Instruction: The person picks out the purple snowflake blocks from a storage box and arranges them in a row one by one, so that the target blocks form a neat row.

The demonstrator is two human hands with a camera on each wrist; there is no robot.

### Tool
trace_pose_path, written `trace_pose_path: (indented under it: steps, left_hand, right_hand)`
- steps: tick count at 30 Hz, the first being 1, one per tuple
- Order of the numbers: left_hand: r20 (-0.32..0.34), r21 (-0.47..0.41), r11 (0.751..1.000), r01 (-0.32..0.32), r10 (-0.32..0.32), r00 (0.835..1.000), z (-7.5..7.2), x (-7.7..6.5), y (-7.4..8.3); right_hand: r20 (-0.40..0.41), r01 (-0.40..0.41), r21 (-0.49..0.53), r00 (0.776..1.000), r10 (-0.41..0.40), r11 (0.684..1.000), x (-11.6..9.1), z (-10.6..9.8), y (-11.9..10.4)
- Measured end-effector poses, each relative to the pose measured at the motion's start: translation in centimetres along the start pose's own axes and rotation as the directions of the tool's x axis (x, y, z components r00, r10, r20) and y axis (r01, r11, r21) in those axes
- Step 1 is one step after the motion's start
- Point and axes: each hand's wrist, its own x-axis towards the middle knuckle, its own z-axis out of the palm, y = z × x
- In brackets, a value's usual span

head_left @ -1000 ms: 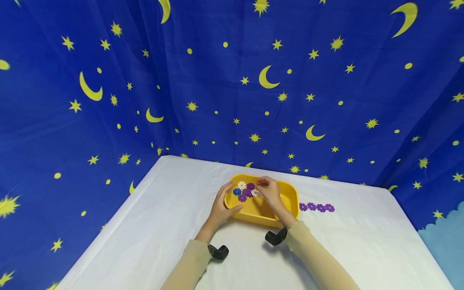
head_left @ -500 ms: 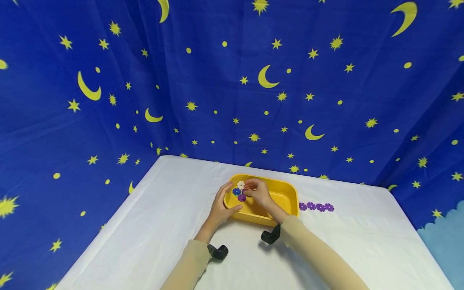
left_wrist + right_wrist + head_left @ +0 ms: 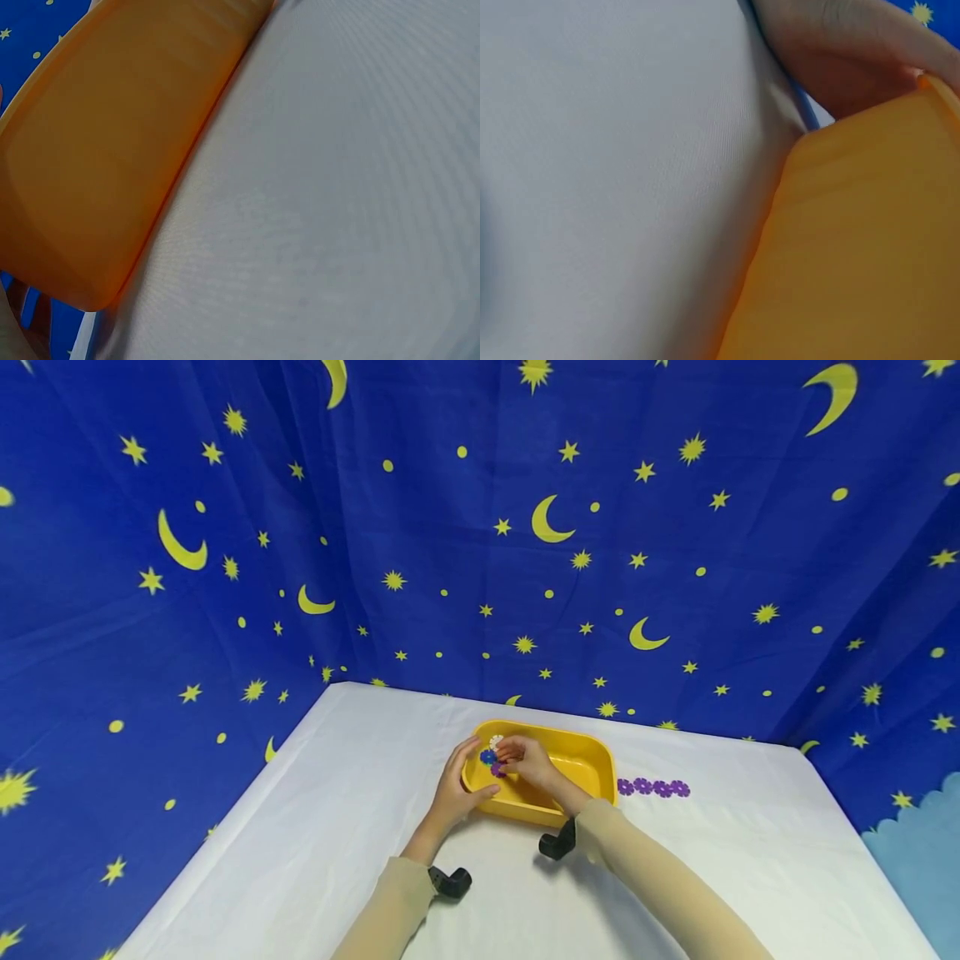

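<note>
One purple disc (image 3: 497, 770), right hand (image 3: 531, 762) hiding part

Purple piece (image 3: 497, 771) partly behind right hand (image 3: 532, 762)

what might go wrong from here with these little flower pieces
1. The right hand works close beside the blue piece and white piece in the yellow tray, so its fingers might knock them aside.

2. The left hand holds the tray's left end; should the tray get pushed rightward, it could disturb the row of purple pieces lying right by its other end.
</note>
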Motion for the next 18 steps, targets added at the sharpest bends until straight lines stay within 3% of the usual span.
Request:
trace_pose_path:
  steps: [6,11,18]
  left_hand:
    - [0.007,-0.003,1.0,0.028,-0.028,1.0,0.1,0.0,0.2]
    - [0.009,0.0,1.0,0.0,0.0,1.0,0.2,0.0,-0.4]
    - [-0.025,0.0,1.0,0.012,-0.012,1.0,1.0,0.3,-4.0]
  right_hand:
    - [0.066,0.006,-0.049,0.998,-0.003,0.999,0.1,-0.1,0.6]
    - [0.088,0.033,-0.062,0.996,-0.027,0.998,-0.1,-0.1,0.6]
    - [0.124,0.115,-0.121,0.987,-0.1,0.986,-0.2,-0.2,0.7]
